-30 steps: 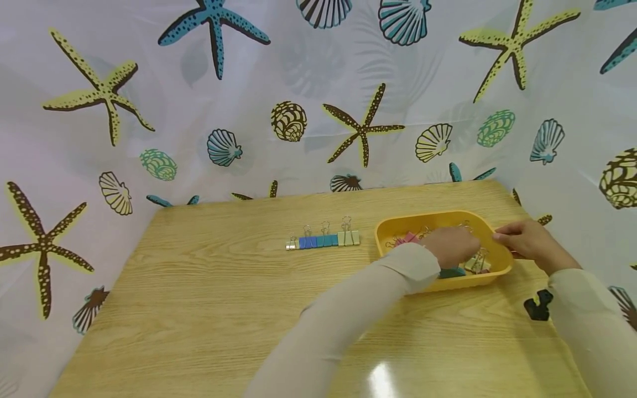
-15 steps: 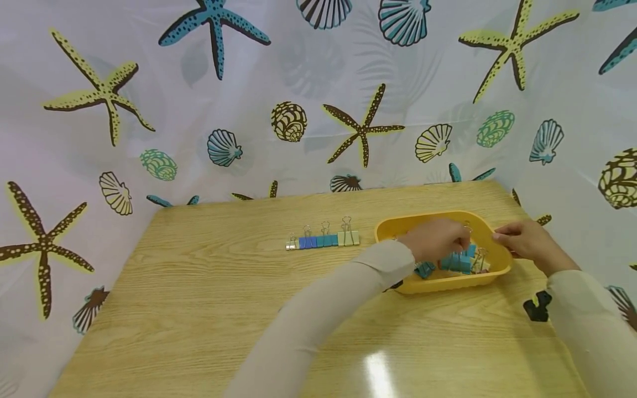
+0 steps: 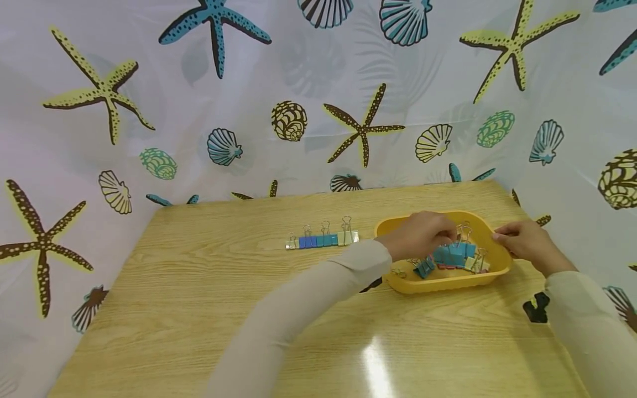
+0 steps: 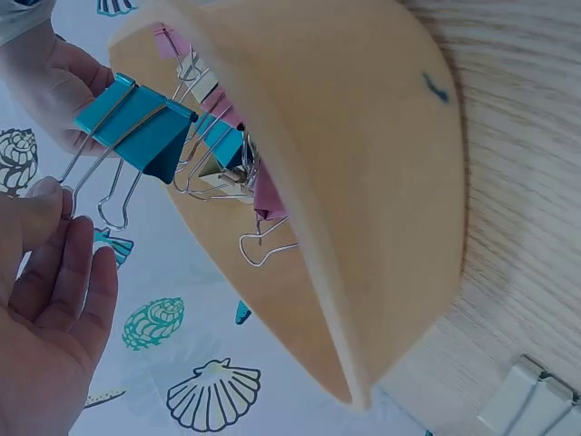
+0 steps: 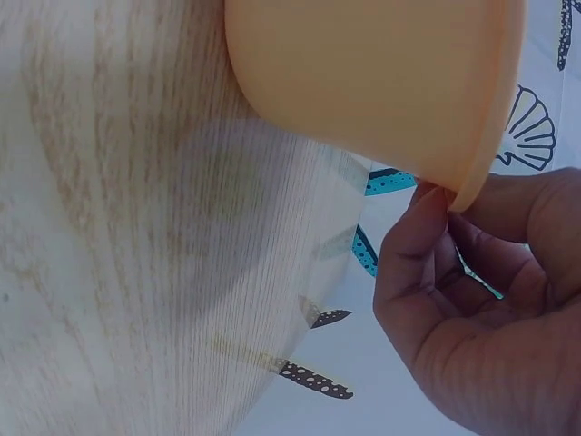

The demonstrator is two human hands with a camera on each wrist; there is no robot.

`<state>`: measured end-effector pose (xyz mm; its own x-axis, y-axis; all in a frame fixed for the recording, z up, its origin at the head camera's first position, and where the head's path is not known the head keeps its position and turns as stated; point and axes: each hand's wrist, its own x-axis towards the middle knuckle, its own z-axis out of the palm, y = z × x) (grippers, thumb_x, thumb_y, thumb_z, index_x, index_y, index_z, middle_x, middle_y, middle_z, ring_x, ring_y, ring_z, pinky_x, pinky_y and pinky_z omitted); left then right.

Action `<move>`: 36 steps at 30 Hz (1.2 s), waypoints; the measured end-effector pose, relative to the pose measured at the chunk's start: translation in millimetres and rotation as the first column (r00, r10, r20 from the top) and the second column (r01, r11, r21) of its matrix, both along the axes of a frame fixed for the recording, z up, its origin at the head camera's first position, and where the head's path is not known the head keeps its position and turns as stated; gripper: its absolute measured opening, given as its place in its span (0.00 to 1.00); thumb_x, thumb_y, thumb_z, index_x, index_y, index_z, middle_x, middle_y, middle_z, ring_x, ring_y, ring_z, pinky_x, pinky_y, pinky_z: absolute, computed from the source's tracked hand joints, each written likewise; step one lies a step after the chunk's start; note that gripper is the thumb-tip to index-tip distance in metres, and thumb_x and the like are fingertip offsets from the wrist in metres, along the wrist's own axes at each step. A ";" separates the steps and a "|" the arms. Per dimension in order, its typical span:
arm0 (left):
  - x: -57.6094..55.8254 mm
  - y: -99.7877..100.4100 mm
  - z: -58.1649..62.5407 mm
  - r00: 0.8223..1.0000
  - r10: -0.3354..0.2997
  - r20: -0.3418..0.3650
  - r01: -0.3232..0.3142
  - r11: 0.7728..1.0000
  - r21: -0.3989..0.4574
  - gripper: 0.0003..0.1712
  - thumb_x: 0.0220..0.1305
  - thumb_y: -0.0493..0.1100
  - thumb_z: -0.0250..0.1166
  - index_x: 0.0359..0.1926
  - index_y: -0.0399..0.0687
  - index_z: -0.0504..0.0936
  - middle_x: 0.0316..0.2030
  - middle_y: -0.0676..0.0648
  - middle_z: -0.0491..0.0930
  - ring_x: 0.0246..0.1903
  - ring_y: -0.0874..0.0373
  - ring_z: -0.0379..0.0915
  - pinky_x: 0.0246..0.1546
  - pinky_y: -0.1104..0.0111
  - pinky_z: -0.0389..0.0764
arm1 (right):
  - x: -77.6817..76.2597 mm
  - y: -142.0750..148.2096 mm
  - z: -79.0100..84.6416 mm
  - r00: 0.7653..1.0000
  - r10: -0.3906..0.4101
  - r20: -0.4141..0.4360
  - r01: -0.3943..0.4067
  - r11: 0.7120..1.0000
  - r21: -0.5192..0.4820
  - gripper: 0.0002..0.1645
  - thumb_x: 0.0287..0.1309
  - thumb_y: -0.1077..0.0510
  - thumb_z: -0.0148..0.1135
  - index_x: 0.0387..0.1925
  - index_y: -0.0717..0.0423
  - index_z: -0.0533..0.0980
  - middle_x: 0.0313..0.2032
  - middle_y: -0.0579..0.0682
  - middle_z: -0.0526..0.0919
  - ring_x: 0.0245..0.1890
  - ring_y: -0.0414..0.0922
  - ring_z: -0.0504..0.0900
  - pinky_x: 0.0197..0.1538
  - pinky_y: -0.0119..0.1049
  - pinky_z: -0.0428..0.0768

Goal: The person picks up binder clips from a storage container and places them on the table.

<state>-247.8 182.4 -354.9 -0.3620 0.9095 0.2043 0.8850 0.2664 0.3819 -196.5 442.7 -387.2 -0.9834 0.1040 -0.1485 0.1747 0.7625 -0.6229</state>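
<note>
A yellow plastic tray [image 3: 428, 286] holds several binder clips in teal, pink and cream. Over its left half is my left hand [image 3: 420, 235], whose thumb and fingers [image 4: 77, 272] pinch the wire handle of a teal binder clip [image 4: 141, 132]. That clip hangs above the pile in the left wrist view. At the tray's right end my right hand [image 3: 527, 243] pinches the rim between thumb and fingers, as the right wrist view shows with the right hand [image 5: 481, 309] close up. Part of the tray's left side is hidden behind my left hand and sleeve.
Left of the tray, a row of binder clips [image 3: 318, 241] in silver, blue, teal and cream stands on the wooden table [image 3: 199, 287]. A small black object [image 3: 536, 307] is by my right sleeve. Patterned cloth [image 3: 259, 66] closes off the back and sides.
My left hand has moved left within the tray, uncovering teal clips in its middle. The right hand stays on the rim, and the row of clips has not moved.
</note>
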 end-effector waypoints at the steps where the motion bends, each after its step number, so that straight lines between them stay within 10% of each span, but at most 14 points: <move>1: 0.0 -3.7 -0.2 1.000 0.007 -0.014 -0.007 1.000 0.005 0.10 0.71 0.41 0.54 0.39 0.45 0.82 0.34 0.55 0.78 0.32 0.68 0.69 0.38 0.82 0.67 | -0.1 -0.2 -0.1 1.000 -0.001 0.002 0.001 1.000 0.000 0.29 0.70 0.55 0.51 0.55 0.82 0.66 0.41 0.71 0.79 0.29 0.43 0.82 0.35 0.40 0.83; 18: -5.8 -91.3 -11.5 0.992 0.127 0.020 -0.128 0.986 0.103 0.10 0.68 0.42 0.58 0.45 0.48 0.83 0.38 0.54 0.80 0.36 0.68 0.74 0.39 0.82 0.72 | -1.9 4.2 1.9 0.999 0.011 0.046 -0.009 0.999 -0.048 0.31 0.71 0.54 0.50 0.56 0.83 0.65 0.38 0.65 0.81 0.28 0.39 0.82 0.34 0.36 0.83; 26: -8.1 -125.4 -9.4 0.978 0.147 0.147 -0.187 0.932 0.311 0.08 0.66 0.38 0.61 0.42 0.42 0.84 0.38 0.49 0.83 0.36 0.63 0.78 0.41 0.80 0.75 | -2.9 5.2 0.6 0.998 0.022 0.058 -0.019 0.999 -0.049 0.31 0.71 0.53 0.49 0.55 0.83 0.65 0.35 0.59 0.83 0.28 0.38 0.81 0.34 0.36 0.83; 36: -18.3 -168.3 -9.1 0.944 0.263 0.197 -0.311 0.909 0.277 0.07 0.65 0.39 0.62 0.41 0.43 0.85 0.38 0.49 0.84 0.35 0.64 0.79 0.40 0.78 0.77 | -3.7 4.3 -0.5 0.998 0.008 0.065 -0.005 0.998 -0.057 0.31 0.71 0.54 0.49 0.56 0.83 0.65 0.36 0.60 0.82 0.28 0.38 0.81 0.35 0.36 0.83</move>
<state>-266.1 14.1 -364.0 -0.6464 0.6656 0.3730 0.7125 0.3517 0.6072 -200.2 447.0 -387.7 -0.9722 0.0873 -0.2175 0.2114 0.7276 -0.6526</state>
